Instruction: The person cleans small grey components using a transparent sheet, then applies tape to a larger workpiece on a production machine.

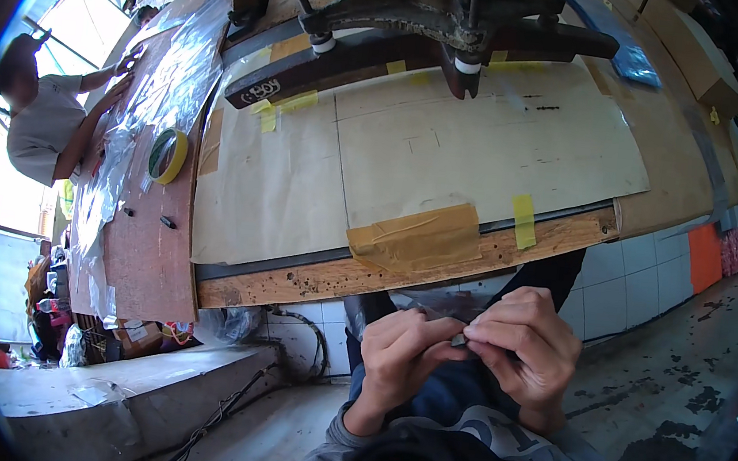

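Note:
Over my lap, in front of the table's near edge, my two hands meet fingertip to fingertip. My left hand (402, 349) is closed in a pinch, and my right hand (528, 348) pinches from the other side. A tiny pale piece (459, 338) shows between the fingertips; its kind is too small to make out. Just beyond my hands is the wooden edge (292, 291) of the table. A large sheet of cream paper (482, 166) lies there, held by brown tape (417, 235) and a strip of yellow tape (523, 221).
A dark, heavy metal frame (399, 11) spans the table's far side. To the left, a reddish board (149, 249) carries a tape roll (167, 156), small black pieces (168, 223) and clear plastic film (188, 35). A co-worker (46, 119) leans over it. Cables (222, 416) run along the floor.

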The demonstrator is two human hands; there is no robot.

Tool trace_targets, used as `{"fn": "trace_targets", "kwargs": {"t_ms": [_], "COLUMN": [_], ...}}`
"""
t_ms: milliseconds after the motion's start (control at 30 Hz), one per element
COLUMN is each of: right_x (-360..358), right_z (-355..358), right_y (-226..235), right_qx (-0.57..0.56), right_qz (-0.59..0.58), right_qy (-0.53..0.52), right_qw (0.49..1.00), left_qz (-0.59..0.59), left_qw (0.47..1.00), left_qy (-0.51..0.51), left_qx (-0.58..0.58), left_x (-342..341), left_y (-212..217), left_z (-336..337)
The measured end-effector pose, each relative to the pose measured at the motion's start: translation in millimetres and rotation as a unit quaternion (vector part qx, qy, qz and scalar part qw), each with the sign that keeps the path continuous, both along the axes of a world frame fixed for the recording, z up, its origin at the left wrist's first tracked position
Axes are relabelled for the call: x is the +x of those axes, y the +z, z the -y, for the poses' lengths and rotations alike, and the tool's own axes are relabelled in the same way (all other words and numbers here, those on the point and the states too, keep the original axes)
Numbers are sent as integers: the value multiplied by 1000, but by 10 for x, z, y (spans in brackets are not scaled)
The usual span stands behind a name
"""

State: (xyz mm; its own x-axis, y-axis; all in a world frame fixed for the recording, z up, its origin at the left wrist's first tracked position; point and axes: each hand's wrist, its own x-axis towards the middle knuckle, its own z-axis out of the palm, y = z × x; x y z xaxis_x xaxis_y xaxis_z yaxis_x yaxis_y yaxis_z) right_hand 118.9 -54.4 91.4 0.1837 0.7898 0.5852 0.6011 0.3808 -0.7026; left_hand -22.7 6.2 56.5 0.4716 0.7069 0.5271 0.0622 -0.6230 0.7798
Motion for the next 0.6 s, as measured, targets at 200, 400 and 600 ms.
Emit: {"fn": "trace_targets", "kwargs": {"t_ms": [200, 400, 600], "right_x": [-1, 12, 54], "right_z": [11, -16, -26], "right_y": [36, -12, -130], "right_qx": [18, -2, -36], "right_qz": [92, 81, 13], "right_qy": [-31, -6, -13], "right_qw": [995, 997, 999], "left_qz": [-73, -74, -68], "left_qw": [995, 995, 995], "left_qy": [-4, -35, -55], "left_qx": [60, 55, 52], "left_x": [10, 14, 86], "left_y": [94, 42, 0], "left_z": [-21, -23, -91]}}
